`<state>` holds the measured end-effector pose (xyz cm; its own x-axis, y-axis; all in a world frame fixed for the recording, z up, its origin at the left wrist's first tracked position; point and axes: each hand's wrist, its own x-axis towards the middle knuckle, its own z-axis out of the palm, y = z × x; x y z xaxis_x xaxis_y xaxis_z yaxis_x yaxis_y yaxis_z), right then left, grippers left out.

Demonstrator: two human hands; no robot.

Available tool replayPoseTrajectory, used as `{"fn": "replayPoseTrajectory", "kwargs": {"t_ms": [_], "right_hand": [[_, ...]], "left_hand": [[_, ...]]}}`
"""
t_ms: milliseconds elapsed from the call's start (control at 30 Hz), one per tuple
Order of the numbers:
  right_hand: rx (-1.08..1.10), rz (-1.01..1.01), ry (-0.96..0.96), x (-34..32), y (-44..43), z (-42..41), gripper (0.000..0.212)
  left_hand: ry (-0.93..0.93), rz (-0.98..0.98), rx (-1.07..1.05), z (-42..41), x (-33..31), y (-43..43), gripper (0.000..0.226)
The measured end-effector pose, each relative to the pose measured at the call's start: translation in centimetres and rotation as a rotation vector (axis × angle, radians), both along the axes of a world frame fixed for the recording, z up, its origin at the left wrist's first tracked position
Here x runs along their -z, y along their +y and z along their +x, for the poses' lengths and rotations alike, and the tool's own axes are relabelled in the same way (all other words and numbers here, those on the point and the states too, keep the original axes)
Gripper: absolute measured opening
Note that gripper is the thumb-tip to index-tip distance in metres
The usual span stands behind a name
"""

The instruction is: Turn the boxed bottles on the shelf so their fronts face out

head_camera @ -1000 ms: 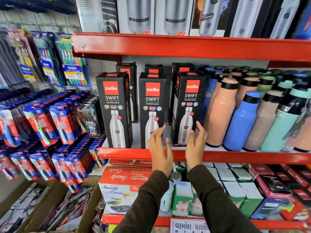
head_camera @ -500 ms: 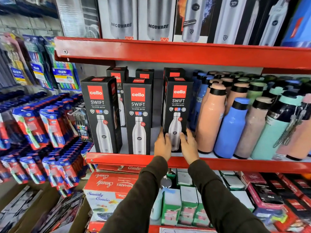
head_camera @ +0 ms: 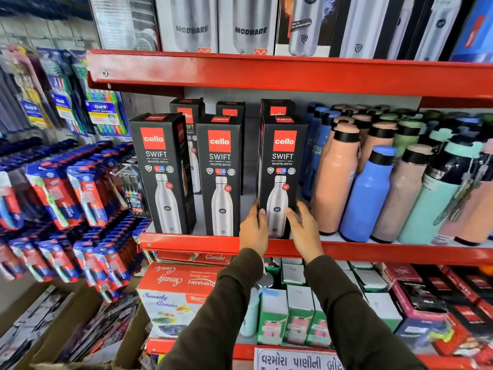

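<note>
Three black Cello Swift bottle boxes stand in the front row of the red middle shelf (head_camera: 186, 243). The left box (head_camera: 162, 174) and the middle box (head_camera: 221, 174) show their fronts. The right box (head_camera: 282, 166) also shows its front, with a sliver of its left side visible. My left hand (head_camera: 253, 228) grips its lower left edge and my right hand (head_camera: 304, 231) holds its lower right edge. Three more boxes of the same kind stand behind, mostly hidden.
Loose bottles in peach (head_camera: 336, 180), blue (head_camera: 365, 196) and mint stand close to the right of the held box. Modware boxes (head_camera: 192, 25) fill the shelf above. Toothbrush packs (head_camera: 61, 193) hang at the left. Cartons (head_camera: 176, 292) sit on the shelf below.
Both hands rose from in front of the shelf edge and closed on the bottom of the right box. The box now faces more squarely outward.
</note>
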<state>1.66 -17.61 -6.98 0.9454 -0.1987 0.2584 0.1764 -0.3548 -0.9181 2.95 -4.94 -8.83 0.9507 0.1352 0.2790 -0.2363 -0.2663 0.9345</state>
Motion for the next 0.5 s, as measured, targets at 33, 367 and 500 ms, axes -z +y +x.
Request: {"fn": "replayPoseTrajectory", "kwargs": {"t_ms": [33,367,500], "right_hand": [[-0.002,0.002,-0.008,0.1,0.0,-0.3,0.055],[-0.014,-0.002,-0.049,-0.4,0.3,-2.1,0.05],[-0.012,-0.014,-0.014,-0.2,0.5,-2.1,0.052]], "left_hand": [[-0.01,0.002,0.002,-0.3,0.1,0.1,0.045],[-0.004,0.012,0.031,-1.7,0.1,0.6,0.046],[-0.007,-0.016,0.04,-2.1,-0.5,0.7,0.045]]}}
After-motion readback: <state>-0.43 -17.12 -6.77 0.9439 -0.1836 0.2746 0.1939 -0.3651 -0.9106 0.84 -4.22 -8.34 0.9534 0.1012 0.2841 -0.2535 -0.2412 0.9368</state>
